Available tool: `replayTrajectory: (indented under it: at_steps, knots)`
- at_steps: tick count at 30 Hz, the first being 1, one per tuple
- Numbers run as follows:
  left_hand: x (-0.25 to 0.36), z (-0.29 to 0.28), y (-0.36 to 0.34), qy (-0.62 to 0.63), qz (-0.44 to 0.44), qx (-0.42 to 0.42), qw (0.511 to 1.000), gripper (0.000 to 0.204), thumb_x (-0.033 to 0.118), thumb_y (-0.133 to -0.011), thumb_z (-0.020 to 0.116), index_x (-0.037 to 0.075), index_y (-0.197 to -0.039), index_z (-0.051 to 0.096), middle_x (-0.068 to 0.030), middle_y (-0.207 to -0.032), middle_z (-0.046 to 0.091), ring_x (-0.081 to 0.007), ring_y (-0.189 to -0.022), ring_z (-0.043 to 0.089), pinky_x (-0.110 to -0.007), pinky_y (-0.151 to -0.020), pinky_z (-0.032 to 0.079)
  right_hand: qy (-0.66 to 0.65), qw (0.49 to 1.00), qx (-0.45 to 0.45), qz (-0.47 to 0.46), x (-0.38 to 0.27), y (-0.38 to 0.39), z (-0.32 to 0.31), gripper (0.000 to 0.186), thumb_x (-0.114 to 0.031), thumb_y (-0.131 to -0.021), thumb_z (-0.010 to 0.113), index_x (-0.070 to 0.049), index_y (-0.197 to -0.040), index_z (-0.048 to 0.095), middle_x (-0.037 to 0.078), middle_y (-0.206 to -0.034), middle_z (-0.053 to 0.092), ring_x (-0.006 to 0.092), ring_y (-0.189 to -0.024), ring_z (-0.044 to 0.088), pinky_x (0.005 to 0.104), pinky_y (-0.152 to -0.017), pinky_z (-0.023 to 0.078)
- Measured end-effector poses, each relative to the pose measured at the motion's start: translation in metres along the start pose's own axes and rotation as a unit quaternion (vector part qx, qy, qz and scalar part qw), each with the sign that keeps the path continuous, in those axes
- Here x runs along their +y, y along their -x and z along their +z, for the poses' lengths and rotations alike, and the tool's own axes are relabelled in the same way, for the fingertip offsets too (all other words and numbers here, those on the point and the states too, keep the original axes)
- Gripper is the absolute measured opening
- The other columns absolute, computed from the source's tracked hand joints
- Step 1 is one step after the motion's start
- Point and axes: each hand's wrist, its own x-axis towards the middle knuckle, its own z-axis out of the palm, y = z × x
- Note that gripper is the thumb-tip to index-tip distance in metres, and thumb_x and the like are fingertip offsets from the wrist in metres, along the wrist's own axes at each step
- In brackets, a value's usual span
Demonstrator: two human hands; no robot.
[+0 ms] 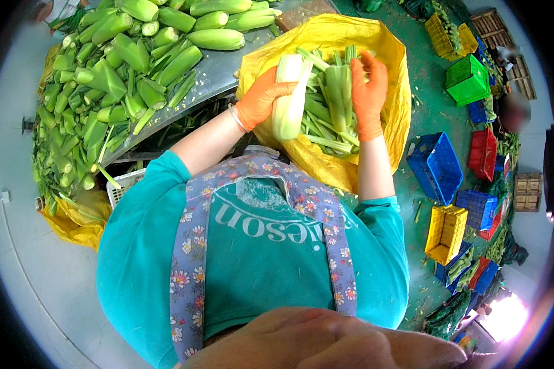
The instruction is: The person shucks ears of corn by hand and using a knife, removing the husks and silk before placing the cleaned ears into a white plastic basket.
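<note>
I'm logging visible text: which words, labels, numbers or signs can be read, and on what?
Teal shirt: large pale lettering, upside down, partly covered by floral apron; I won't copy it.
Crates: any markings too small to read.
Held corn, yellow bag: none seen.

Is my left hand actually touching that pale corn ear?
Touching. The head view shows the left hand gripping the pale corn ear from its left side, one of the gloved fingers lying across its front.

Corn (132, 54) on table (223, 63), left of bag (399, 92)
</note>
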Motion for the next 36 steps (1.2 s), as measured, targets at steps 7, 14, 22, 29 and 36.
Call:
replayTrajectory:
  at_steps: [7, 14, 22, 29, 36]
  knots:
    - [-0.004, 0.019, -0.008, -0.106, 0.046, 0.105, 0.988, 0.056, 0.011, -0.075, 0.082, 0.002, -0.123, 0.056, -0.0037, -0.112, 0.063, -0.0136, -0.101, 0.06, -0.029, -0.091, 0.049, -0.466, 0.818, -0.194, 0.276, -0.07, 0.039, 0.008, 0.032, -0.021, -0.092, 0.07, 0.0, -0.116, 0.065, 0.0, -0.094, 0.065, 0.0082, -0.085, 0.057, 0.0248, -0.077, 0.047]
    - [0.026, 0.011, 0.005, -0.157, 0.049, 0.032, 0.986, 0.069, 0.008, -0.076, 0.079, 0.002, -0.138, 0.051, -0.0059, -0.123, 0.062, -0.0151, -0.112, 0.058, -0.03, -0.1, 0.045, -0.586, 0.661, -0.122, 0.452, -0.038, 0.046, 0.024, 0.028, -0.022, -0.102, 0.053, 0.001, -0.114, 0.062, 0.005, -0.1, 0.067, 0.0161, -0.088, 0.06, 0.0305, -0.079, 0.049]
    - [0.077, -0.099, 0.018, 0.212, 0.16, 0.057, 0.962, 0.068, 0.015, -0.089, 0.069, 0.004, -0.148, 0.036, -0.0163, -0.149, 0.044, -0.0315, -0.137, 0.043, -0.046, -0.117, 0.032, -0.433, 0.779, 0.135, 0.434, 0.115, 0.047, -0.011, 0.021, -0.022, -0.099, 0.054, -0.004, -0.106, 0.061, 0.003, -0.095, 0.063, 0.0153, -0.083, 0.059, 0.03, -0.074, 0.049]
    - [0.046, -0.102, 0.017, 0.102, 0.097, -0.001, 0.99, 0.064, 0.01, -0.087, 0.066, -0.002, -0.144, 0.041, -0.017, -0.142, 0.05, -0.0282, -0.134, 0.047, -0.042, -0.116, 0.032, -0.34, 0.894, -0.247, 0.157, -0.097, 0.024, 0.03, 0.027, -0.012, -0.093, 0.066, -0.004, -0.118, 0.067, 0.006, -0.113, 0.066, 0.0161, -0.102, 0.06, 0.0286, -0.09, 0.047]
    - [0.047, -0.119, 0.018, 0.125, 0.04, -0.031, 0.991, 0.062, 0.0, -0.083, 0.067, -0.004, -0.14, 0.046, -0.0108, -0.134, 0.056, -0.0202, -0.125, 0.053, -0.034, -0.111, 0.037, -0.329, 0.921, -0.166, 0.124, -0.164, 0.04, 0.094, 0.014, -0.005, -0.088, 0.068, 0.0, -0.1, 0.071, 0.009, -0.096, 0.069, 0.0178, -0.091, 0.064, 0.0296, -0.084, 0.049]
